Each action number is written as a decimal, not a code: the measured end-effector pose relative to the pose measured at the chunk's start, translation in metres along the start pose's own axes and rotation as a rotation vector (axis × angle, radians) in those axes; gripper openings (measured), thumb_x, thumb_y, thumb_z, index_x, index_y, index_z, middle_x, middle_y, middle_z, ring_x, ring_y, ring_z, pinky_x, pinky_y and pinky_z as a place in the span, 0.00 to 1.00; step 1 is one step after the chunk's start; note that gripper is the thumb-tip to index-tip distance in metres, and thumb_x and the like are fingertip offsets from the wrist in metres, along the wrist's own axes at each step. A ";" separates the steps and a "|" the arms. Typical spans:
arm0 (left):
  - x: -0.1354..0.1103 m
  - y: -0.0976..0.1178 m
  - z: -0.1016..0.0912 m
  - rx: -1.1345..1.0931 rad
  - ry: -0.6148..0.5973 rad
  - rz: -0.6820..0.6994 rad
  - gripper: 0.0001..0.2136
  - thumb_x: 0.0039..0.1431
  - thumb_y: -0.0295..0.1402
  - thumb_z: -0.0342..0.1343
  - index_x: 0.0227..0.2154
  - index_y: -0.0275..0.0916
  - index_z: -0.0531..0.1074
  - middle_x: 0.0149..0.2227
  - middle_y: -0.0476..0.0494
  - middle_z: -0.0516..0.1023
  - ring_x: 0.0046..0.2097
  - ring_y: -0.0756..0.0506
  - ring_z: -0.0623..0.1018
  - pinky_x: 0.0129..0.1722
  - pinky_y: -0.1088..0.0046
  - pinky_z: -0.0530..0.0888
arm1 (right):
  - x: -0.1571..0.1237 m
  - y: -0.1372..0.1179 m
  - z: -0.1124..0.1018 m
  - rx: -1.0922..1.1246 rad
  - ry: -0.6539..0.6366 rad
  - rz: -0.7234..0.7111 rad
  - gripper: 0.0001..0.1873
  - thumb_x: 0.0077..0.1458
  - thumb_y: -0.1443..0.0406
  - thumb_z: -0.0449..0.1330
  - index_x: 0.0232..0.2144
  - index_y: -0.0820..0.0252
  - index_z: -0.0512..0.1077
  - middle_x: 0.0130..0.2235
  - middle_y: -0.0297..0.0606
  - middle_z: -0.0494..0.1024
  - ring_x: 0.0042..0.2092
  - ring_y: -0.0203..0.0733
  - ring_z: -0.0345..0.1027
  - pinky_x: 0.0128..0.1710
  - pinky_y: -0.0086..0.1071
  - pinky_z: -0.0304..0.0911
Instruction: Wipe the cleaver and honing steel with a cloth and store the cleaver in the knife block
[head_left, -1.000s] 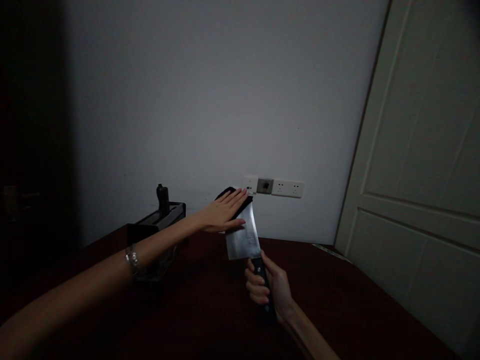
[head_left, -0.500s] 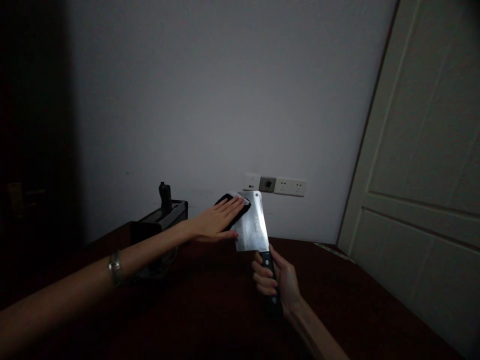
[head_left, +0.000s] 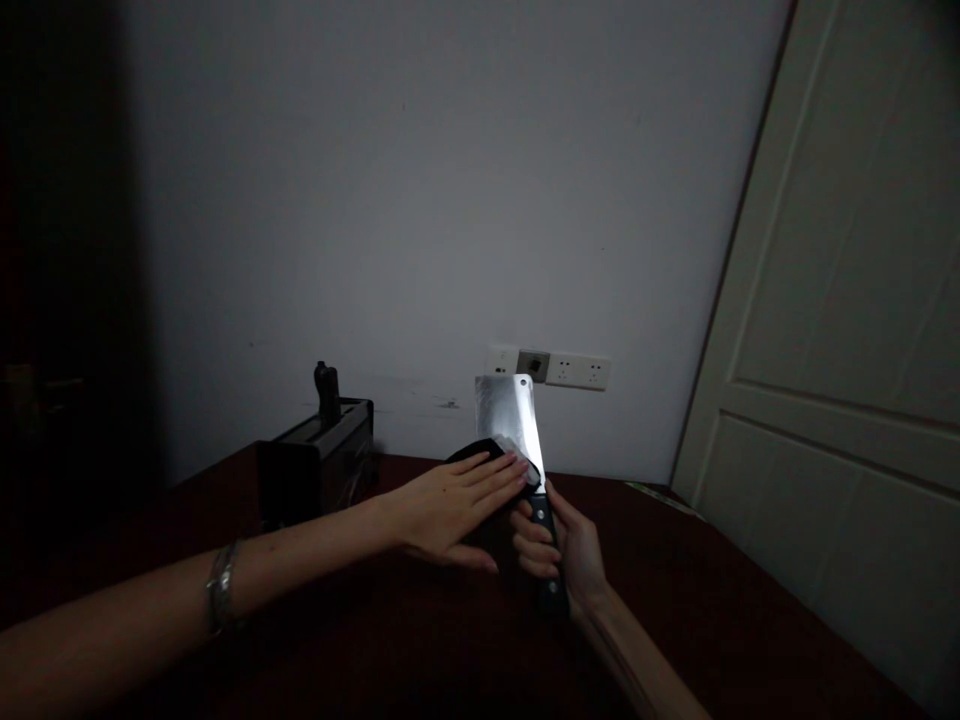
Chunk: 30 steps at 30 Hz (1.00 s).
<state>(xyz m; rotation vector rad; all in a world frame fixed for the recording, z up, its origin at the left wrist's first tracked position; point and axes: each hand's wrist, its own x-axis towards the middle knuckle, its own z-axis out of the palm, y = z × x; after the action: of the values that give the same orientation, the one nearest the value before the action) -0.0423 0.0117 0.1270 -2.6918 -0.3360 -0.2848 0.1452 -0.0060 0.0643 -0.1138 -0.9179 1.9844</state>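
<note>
My right hand [head_left: 562, 550] is wrapped round the black riveted handle of a cleaver [head_left: 504, 405], whose broad shiny blade points up, with a small hole near the top corner. Flat against the lower blade, close to the handle, lies a black cloth [head_left: 478, 450] with a whitish patch. My left hand [head_left: 457, 500] presses on this cloth with its fingers stretched out and the thumb apart. A metal bracelet [head_left: 220, 585] circles the left wrist. The hand and cloth hide the lower part of the blade.
A dark knife block [head_left: 315, 465] with a black handle sticking up stands at the left on the dark red table [head_left: 645, 600]. Behind are a pale wall and a row of sockets [head_left: 577, 371]. A panelled door [head_left: 832, 420] rises at the right.
My left hand and the cloth have slid down the blade and slightly right, from its upper part to near the handle. The right hand's grip stays the same.
</note>
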 end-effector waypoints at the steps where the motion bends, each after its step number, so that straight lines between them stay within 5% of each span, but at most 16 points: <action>1: 0.000 -0.001 0.000 0.005 0.001 0.009 0.38 0.57 0.53 0.37 0.61 0.28 0.38 0.63 0.35 0.38 0.63 0.42 0.40 0.61 0.64 0.42 | 0.000 0.000 0.000 0.000 0.008 -0.001 0.18 0.54 0.55 0.52 0.24 0.65 0.64 0.16 0.23 0.52 0.15 0.23 0.34 0.10 0.17 0.39; 6: -0.002 -0.016 0.001 0.048 0.051 0.095 0.30 0.61 0.43 0.39 0.61 0.32 0.41 0.63 0.38 0.45 0.63 0.45 0.44 0.61 0.67 0.48 | -0.001 0.000 0.005 0.012 0.008 0.016 0.18 0.53 0.55 0.53 0.24 0.65 0.64 0.16 0.23 0.52 0.15 0.22 0.34 0.10 0.17 0.38; 14: -0.014 -0.034 0.016 0.108 0.302 0.195 0.20 0.62 0.28 0.40 0.57 0.34 0.55 0.57 0.38 0.62 0.61 0.48 0.55 0.59 0.64 0.57 | 0.001 0.002 0.009 0.017 0.001 0.019 0.17 0.53 0.56 0.53 0.23 0.65 0.63 0.16 0.23 0.52 0.14 0.22 0.34 0.09 0.16 0.38; 17: -0.019 -0.035 0.023 0.061 0.510 0.050 0.21 0.61 0.28 0.40 0.57 0.35 0.54 0.56 0.37 0.63 0.60 0.47 0.58 0.57 0.62 0.62 | 0.002 -0.001 0.006 0.011 0.023 -0.007 0.17 0.54 0.56 0.53 0.23 0.65 0.63 0.17 0.23 0.52 0.15 0.22 0.34 0.10 0.16 0.38; 22: -0.030 -0.036 0.049 -0.145 0.851 -0.472 0.19 0.62 0.30 0.39 0.55 0.40 0.57 0.55 0.40 0.65 0.57 0.46 0.63 0.54 0.59 0.64 | 0.002 -0.004 0.002 0.000 0.050 -0.056 0.16 0.55 0.57 0.52 0.23 0.63 0.62 0.17 0.23 0.50 0.15 0.23 0.34 0.10 0.16 0.39; 25: -0.041 -0.031 0.077 -0.226 0.818 -0.574 0.18 0.62 0.31 0.39 0.54 0.41 0.59 0.54 0.41 0.66 0.56 0.46 0.65 0.53 0.59 0.65 | 0.002 -0.005 0.001 -0.005 0.072 -0.070 0.17 0.55 0.57 0.51 0.22 0.63 0.62 0.17 0.23 0.51 0.15 0.23 0.34 0.10 0.16 0.39; 30: -0.056 -0.006 0.128 -0.303 0.526 -0.580 0.18 0.62 0.32 0.38 0.54 0.40 0.58 0.54 0.41 0.66 0.55 0.46 0.66 0.53 0.61 0.65 | 0.003 -0.004 0.000 0.000 0.109 -0.078 0.16 0.55 0.57 0.51 0.22 0.64 0.63 0.17 0.24 0.52 0.15 0.23 0.35 0.10 0.16 0.40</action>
<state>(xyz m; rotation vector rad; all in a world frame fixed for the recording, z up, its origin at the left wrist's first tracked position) -0.0780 0.0606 0.0011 -2.5990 -0.9586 -1.2664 0.1456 -0.0024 0.0677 -0.1810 -0.8401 1.8870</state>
